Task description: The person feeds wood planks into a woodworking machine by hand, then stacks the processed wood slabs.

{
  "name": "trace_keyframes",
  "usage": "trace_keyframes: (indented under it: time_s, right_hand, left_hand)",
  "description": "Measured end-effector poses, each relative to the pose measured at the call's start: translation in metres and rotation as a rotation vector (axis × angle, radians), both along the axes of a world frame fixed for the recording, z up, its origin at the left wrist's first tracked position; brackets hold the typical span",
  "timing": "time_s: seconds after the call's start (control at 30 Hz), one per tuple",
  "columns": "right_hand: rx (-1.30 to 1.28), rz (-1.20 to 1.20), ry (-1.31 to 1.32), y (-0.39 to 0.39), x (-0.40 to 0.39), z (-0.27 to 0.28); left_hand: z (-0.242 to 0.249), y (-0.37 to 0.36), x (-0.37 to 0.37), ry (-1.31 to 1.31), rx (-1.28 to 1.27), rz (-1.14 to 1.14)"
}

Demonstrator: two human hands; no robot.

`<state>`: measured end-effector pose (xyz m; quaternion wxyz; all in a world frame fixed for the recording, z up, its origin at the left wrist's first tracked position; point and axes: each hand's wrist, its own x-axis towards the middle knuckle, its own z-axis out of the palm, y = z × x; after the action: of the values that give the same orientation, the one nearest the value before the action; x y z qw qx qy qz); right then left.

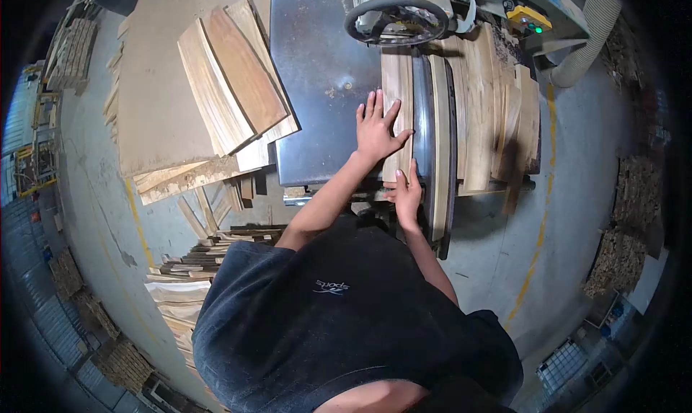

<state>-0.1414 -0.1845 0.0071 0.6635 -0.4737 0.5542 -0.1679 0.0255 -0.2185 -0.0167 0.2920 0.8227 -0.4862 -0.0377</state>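
Note:
A pale wooden board (393, 81) lies lengthwise on the metal machine table (310, 125), its far end under the machine head. My left hand (376, 132) rests flat on the board and the table beside it, fingers spread and thumb across the board. At the board's near end is my right hand (405, 198), its fingers stretched forward and touching the end and right edge. A curved metal guide (422, 117) runs along the board's right side.
A black handwheel (396, 20) and a control box with a green light (530, 18) are ahead. Several boards (241, 74) lie on a brown panel (158, 110) at left. More planks (477, 110) lie right of the guide. Wood pieces (184, 298) are stacked low at left.

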Motion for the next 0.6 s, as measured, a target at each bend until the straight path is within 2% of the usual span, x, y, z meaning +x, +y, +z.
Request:
trace_keyframes:
  time_s: [0.17,0.43,0.6]
  right_hand:
    - [-0.023,0.023,-0.035,0.013,-0.016,-0.001]
    - [0.056,0.068,-0.050,0.058,-0.096,-0.018]
    - [0.029,0.113,-0.176,0.062,-0.114,-0.032]
  left_hand:
    - [-0.001,0.014,-0.029,-0.034,-0.013,0.049]
    - [0.003,0.068,-0.103,-0.035,0.073,0.068]
    - [-0.003,0.072,-0.115,-0.096,0.048,0.096]
